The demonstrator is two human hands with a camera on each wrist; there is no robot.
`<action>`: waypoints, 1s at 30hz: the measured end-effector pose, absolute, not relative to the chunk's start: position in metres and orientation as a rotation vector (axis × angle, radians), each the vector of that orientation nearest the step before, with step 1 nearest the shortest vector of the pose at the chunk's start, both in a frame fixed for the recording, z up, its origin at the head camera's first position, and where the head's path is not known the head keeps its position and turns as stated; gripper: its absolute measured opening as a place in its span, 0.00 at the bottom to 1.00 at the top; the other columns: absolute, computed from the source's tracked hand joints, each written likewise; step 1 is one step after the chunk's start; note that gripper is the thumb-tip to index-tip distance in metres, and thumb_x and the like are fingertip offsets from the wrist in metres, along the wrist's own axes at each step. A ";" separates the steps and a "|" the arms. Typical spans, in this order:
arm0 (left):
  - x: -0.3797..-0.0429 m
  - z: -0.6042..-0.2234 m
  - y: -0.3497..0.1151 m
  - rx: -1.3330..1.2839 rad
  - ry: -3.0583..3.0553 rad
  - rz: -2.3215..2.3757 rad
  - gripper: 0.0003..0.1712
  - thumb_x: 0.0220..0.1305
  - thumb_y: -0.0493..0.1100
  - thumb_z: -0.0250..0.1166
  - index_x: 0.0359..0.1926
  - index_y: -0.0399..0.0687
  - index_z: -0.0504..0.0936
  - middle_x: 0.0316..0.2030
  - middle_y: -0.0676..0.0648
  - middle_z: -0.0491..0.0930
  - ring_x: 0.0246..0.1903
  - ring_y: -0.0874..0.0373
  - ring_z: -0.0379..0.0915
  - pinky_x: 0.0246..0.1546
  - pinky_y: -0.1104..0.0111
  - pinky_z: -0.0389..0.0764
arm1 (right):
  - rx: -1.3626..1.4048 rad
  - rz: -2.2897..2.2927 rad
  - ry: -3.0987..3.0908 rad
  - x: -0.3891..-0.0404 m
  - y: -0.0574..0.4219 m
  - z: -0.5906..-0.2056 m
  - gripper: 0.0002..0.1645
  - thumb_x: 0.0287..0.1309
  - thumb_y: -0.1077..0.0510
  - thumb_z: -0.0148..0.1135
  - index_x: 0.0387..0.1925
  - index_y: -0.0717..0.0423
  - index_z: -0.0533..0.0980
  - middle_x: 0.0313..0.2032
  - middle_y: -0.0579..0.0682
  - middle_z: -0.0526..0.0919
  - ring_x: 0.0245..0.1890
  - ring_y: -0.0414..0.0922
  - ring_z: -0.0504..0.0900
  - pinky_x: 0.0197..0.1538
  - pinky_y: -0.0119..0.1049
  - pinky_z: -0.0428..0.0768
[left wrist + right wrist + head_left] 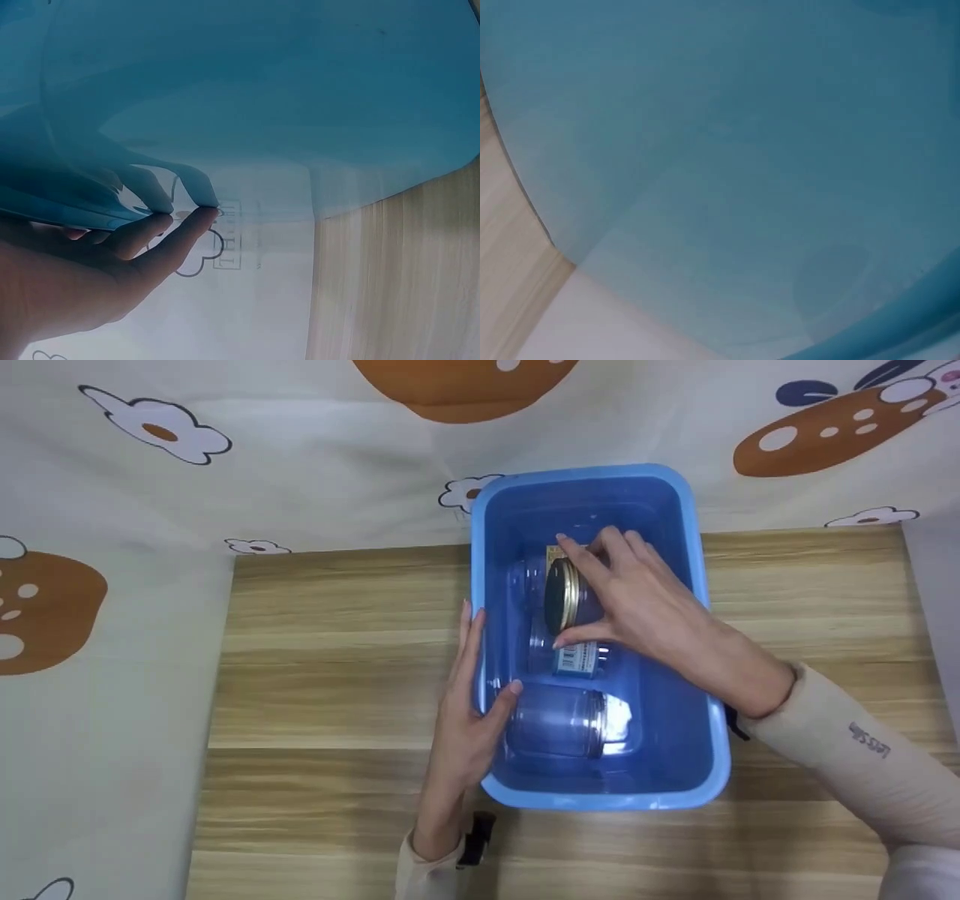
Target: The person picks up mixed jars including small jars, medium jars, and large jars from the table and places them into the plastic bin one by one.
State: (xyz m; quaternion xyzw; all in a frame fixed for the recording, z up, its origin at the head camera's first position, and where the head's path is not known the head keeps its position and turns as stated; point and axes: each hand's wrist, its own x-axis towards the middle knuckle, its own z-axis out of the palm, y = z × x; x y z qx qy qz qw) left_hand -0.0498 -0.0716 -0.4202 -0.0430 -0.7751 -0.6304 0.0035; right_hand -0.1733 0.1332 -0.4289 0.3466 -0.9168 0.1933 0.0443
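Note:
A blue plastic tub (600, 801) holds several clear jars. My right hand (645, 592) reaches down into it and grips a jar with a dark lid (556, 596) edged in gold, thumb on the near side and fingers on the far side. Most of that jar's body is hidden by the hand. My left hand (461, 735) pinches the tub's left rim, thumb inside and fingers along the outer wall. In the left wrist view the left hand's fingers (180, 240) lie against the translucent wall (262, 97). The right wrist view shows only the tub's outside (705, 150), not the hand.
Nearest in the tub, a clear jar (555, 721) lies on its side. Under the held jar shows a label with a barcode (576, 660), and a yellow printed patch (553, 555) beyond. The tub stands on a wood-grain table (337, 697), close to a patterned cloth (337, 457) behind.

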 end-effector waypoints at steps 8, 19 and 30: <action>-0.047 -0.418 -0.073 -0.138 -2.419 -1.993 0.39 0.64 0.40 0.56 0.70 0.47 0.46 0.70 0.52 0.35 0.68 0.56 0.38 0.62 0.52 0.51 | 1.107 0.580 -2.806 -0.172 0.129 -0.433 0.63 0.29 0.19 0.55 0.64 0.54 0.63 0.39 0.55 0.70 0.34 0.49 0.66 0.38 0.43 0.69; -0.047 -0.418 -0.072 -0.142 -2.408 -1.987 0.39 0.63 0.40 0.57 0.70 0.46 0.47 0.70 0.52 0.36 0.68 0.55 0.38 0.62 0.52 0.51 | 1.162 0.635 -2.826 -0.171 0.130 -0.435 0.61 0.34 0.25 0.60 0.67 0.52 0.58 0.49 0.56 0.69 0.44 0.49 0.69 0.47 0.46 0.75; -0.045 -0.420 -0.073 -0.167 -2.408 -1.938 0.39 0.64 0.43 0.56 0.70 0.45 0.48 0.70 0.51 0.37 0.68 0.53 0.37 0.64 0.51 0.47 | 1.151 0.643 -2.782 -0.169 0.130 -0.432 0.61 0.33 0.22 0.57 0.67 0.51 0.58 0.57 0.58 0.66 0.56 0.55 0.66 0.56 0.53 0.67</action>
